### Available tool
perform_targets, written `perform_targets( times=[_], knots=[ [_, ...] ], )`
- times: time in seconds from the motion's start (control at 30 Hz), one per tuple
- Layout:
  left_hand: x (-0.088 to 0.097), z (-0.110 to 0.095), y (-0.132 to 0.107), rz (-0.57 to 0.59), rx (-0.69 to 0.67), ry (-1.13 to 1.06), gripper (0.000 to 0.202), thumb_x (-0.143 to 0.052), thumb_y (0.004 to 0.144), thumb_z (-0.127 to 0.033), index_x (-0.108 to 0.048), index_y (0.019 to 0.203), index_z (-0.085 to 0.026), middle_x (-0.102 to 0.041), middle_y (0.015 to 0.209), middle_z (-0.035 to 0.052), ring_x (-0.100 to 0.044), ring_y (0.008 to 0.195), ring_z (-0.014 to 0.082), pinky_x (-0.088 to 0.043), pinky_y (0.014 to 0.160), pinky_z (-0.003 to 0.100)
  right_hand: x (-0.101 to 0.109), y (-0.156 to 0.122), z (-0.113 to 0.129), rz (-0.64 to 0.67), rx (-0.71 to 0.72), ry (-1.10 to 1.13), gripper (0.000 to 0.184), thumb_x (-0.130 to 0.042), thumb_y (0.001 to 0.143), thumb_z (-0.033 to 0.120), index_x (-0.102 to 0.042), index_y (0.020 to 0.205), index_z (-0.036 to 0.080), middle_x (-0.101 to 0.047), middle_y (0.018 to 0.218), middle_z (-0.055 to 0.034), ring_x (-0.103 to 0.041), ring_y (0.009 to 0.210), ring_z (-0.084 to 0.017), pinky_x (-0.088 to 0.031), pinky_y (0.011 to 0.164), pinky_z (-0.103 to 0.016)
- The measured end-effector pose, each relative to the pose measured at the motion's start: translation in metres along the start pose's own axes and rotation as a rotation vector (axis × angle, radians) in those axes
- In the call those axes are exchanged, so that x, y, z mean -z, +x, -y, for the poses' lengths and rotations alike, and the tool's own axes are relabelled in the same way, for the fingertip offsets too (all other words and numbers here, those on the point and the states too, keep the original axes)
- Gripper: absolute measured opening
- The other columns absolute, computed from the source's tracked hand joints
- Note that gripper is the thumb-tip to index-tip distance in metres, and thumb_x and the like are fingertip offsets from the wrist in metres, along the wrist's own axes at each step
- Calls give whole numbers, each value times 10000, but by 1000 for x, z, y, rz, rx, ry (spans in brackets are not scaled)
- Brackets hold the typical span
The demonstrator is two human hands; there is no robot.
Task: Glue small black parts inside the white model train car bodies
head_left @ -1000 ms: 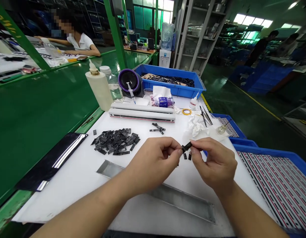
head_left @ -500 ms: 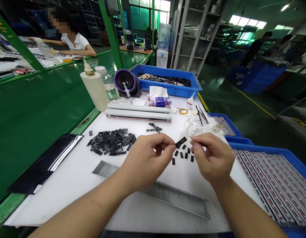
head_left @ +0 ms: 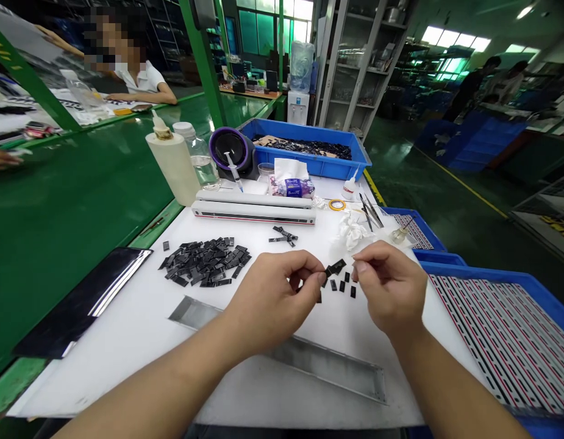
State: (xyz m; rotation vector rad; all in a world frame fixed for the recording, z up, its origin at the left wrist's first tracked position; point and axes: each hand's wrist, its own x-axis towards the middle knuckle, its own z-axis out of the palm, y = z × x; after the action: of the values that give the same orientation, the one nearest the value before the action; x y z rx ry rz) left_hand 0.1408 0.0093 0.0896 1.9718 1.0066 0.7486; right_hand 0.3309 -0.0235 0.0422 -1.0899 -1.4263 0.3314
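My left hand (head_left: 282, 299) pinches a small black rectangular piece (head_left: 336, 266) between thumb and forefinger, its free end pointing right. Just across from it, my right hand (head_left: 391, 283) has thumb and forefinger pressed together; what lies between them, if anything, is too small to make out. Several similar black pieces (head_left: 342, 286) lie on the white tabletop beneath and between the hands. Left of my left hand is a heap of flat black pieces (head_left: 203, 262). A long shallow metal tray (head_left: 327, 360) runs under my left forearm, which hides its middle.
Behind the hands are black strips (head_left: 284, 236), long white bars (head_left: 254, 213), a tissue pack (head_left: 293, 186), orange tape (head_left: 337, 205), tweezers (head_left: 373, 210) and crumpled tissue (head_left: 352, 231). A blue bin (head_left: 309, 163) stands at the back. Blue trays of striped strips (head_left: 505, 335) flank the right edge.
The black piece in my left hand has tipped slightly, its face turned away. A co-worker at the far left has raised an arm, and another person's hand has appeared at the left edge.
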Motion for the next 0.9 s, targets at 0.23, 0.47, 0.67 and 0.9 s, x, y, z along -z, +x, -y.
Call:
perform_targets(
  times=[0.23, 0.47, 0.67, 0.9],
  knots=[
    [-7, 10, 0, -62, -131, 218, 154, -552, 889, -227, -703, 922, -219, -680, 684, -55, -541, 561, 94, -384, 570, 239, -2, 2, 2, 198, -380, 327, 51, -700, 860, 266, -727, 878, 227, -614, 632, 34, -549, 553, -83, -464, 538, -211],
    [-8, 13, -3, 45, -383, 289, 197, -487, 940, -174, -682, 917, -171, -670, 743, 16, -590, 714, 151, -418, 663, 282, 3, 10, 0, 350, -682, 773, 177, -762, 781, 329, -686, 769, 169, -533, 544, 31, -450, 470, -61, -360, 469, -194],
    [-9, 13, -5, 55, -635, 271, 188, -453, 951, -102, -637, 955, -139, -692, 798, 23, -581, 727, 134, -419, 703, 292, -2, 12, -5, 522, -884, 1048, 201, -775, 719, 303, -648, 705, 148, -497, 572, 34, -300, 415, -30, -240, 388, -176],
    [-7, 14, -1, -51, -277, 498, 213, -493, 921, -179, -700, 872, -190, -691, 712, 26, -623, 694, 203, -419, 679, 349, 6, 3, 5, 261, -309, 428, 108, -661, 861, 273, -636, 792, 193, -501, 650, 28, -423, 564, -88, -334, 529, -235]
  ],
)
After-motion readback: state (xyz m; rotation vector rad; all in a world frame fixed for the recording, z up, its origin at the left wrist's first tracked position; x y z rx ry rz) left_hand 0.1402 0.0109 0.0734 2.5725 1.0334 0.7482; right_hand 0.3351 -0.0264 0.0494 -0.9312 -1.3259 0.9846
